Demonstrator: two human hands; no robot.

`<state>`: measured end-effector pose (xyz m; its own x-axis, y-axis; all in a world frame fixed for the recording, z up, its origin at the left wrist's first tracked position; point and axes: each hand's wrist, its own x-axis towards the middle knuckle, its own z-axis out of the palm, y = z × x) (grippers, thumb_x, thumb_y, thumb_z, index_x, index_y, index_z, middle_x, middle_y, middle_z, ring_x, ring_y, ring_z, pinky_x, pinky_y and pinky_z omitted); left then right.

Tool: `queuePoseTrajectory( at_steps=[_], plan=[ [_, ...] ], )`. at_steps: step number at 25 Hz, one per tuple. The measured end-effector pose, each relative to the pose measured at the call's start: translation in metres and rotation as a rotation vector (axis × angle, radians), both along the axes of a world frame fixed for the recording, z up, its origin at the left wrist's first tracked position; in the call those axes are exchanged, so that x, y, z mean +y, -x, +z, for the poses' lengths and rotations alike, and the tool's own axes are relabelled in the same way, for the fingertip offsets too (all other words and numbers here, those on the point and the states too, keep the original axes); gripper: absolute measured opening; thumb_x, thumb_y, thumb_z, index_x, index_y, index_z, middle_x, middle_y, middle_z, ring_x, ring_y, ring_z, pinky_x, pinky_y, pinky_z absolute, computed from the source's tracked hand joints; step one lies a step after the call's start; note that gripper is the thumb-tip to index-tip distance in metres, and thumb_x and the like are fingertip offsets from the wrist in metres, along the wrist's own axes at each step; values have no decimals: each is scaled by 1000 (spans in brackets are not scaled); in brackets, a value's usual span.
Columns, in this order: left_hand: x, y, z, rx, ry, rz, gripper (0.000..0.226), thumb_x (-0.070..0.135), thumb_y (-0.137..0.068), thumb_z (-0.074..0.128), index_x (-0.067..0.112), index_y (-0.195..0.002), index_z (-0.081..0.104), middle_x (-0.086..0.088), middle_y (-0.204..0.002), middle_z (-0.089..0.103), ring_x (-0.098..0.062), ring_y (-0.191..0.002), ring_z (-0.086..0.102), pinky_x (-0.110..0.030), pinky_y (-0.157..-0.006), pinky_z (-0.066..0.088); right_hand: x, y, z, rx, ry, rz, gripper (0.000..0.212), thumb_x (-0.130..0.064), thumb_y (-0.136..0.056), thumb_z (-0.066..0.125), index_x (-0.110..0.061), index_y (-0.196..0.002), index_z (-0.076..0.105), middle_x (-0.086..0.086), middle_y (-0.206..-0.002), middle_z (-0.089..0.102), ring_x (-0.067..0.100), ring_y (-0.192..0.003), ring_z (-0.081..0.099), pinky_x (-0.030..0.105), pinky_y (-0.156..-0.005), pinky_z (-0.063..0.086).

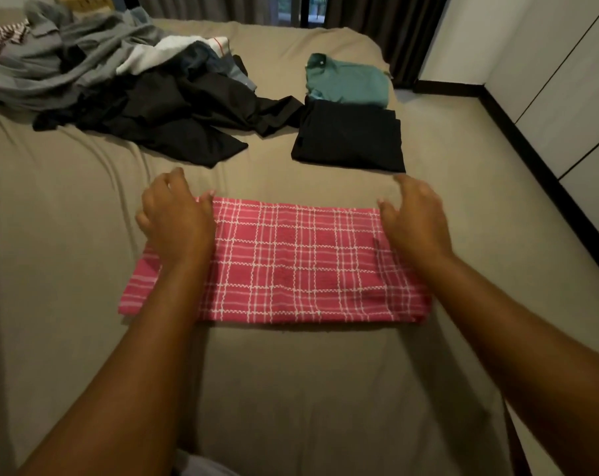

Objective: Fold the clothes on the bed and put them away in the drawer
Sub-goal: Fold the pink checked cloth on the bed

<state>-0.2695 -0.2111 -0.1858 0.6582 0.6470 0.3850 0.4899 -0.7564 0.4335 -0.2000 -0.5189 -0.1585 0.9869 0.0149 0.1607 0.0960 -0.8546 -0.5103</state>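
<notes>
A pink and white checked cloth (pixel 291 262) lies folded into a wide strip on the beige bed (pixel 67 235). My left hand (pixel 176 218) rests on its far left corner, fingers curled at the edge. My right hand (pixel 414 218) lies on the far right corner, fingers spread and pointing away. Whether either hand pinches the fabric is not clear. Beyond the cloth sit a folded black garment (pixel 349 139) and a folded teal shirt (pixel 347 80). An unfolded heap of black, grey and white clothes (pixel 119 80) covers the far left of the bed.
The bed's right edge runs beside a strip of floor (pixel 518 207) and white cabinet fronts (pixel 573 80) with a dark base. Dark curtains (pixel 377 15) hang behind the bed's far end.
</notes>
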Motion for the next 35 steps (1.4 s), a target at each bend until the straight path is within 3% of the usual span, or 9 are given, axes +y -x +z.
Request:
queuePoseTrajectory(
  at_steps=[5, 8, 11, 14, 19, 25, 30, 33, 35],
  plan=[
    [-24, 25, -35, 470, -111, -410, 65, 66, -100, 22, 34, -156, 23, -1, -164, 24, -26, -151, 20, -55, -120, 15, 21, 91, -51, 162, 364, 525, 68, -68, -101, 21, -36, -160, 11, -1, -169, 5, 23, -156, 3, 51, -126, 3],
    [6, 42, -41, 531, -100, -371, 72, 71, -97, 10, 35, -159, 14, 2, -167, 14, -23, -154, 11, -55, -122, 9, -12, 85, -60, 136, 377, 431, 72, -74, -97, 8, -38, -160, 5, -5, -169, 1, 19, -156, -2, 50, -126, 2],
    [15, 51, -38, 567, -99, -320, 74, 71, -96, 8, 34, -159, 12, 1, -168, 12, -26, -154, 10, -56, -122, 7, -42, 72, -59, 212, 380, 276, 72, -72, -98, 19, -36, -160, 14, -5, -168, 12, 21, -155, 11, 53, -124, 12],
    [15, 58, -37, 561, -67, -303, 72, 69, -97, 12, 32, -159, 14, -1, -167, 15, -26, -154, 11, -56, -122, 8, -65, 86, -53, 171, 98, 81, 49, -56, -98, 50, -26, -137, 50, 0, -137, 56, 24, -124, 56, 41, -97, 50],
    [15, 65, -36, 555, -80, -270, 70, 66, -100, 18, 30, -159, 18, -2, -167, 18, -26, -153, 15, -56, -120, 13, -88, 125, -47, 252, -313, -174, 25, -38, -100, 58, -14, -97, 66, 3, -94, 69, 17, -80, 61, 28, -61, 41],
    [13, 73, -34, 574, -57, -274, 71, 67, -99, 14, 30, -160, 14, -2, -168, 14, -27, -154, 11, -56, -121, 10, -79, 139, -44, 271, -484, -124, 11, -34, -95, 67, -26, -102, 70, -12, -91, 69, 8, -89, 66, 21, -68, 47],
    [12, 76, -35, 541, -71, -273, 69, 66, -100, 14, 30, -160, 14, -1, -168, 14, -25, -154, 10, -55, -121, 10, -81, 137, -38, 382, -865, -275, 13, -21, -100, 61, -21, -99, 74, 2, -95, 76, 21, -94, 71, 42, -88, 60],
    [13, 76, -35, 538, -64, -276, 69, 66, -100, 15, 31, -160, 15, -1, -168, 14, -25, -154, 10, -55, -121, 9, -86, 134, -26, 546, -1098, -319, 17, -19, -103, 56, -19, -105, 72, 1, -90, 76, 14, -79, 69, 30, -64, 60],
    [12, 76, -34, 534, -63, -273, 68, 65, -101, 17, 30, -159, 16, -1, -167, 15, -25, -154, 11, -54, -121, 10, -92, 130, -26, 636, -1195, -261, 17, -19, -104, 53, -18, -107, 70, -1, -83, 68, 5, -65, 56, 17, -45, 43]
  ],
)
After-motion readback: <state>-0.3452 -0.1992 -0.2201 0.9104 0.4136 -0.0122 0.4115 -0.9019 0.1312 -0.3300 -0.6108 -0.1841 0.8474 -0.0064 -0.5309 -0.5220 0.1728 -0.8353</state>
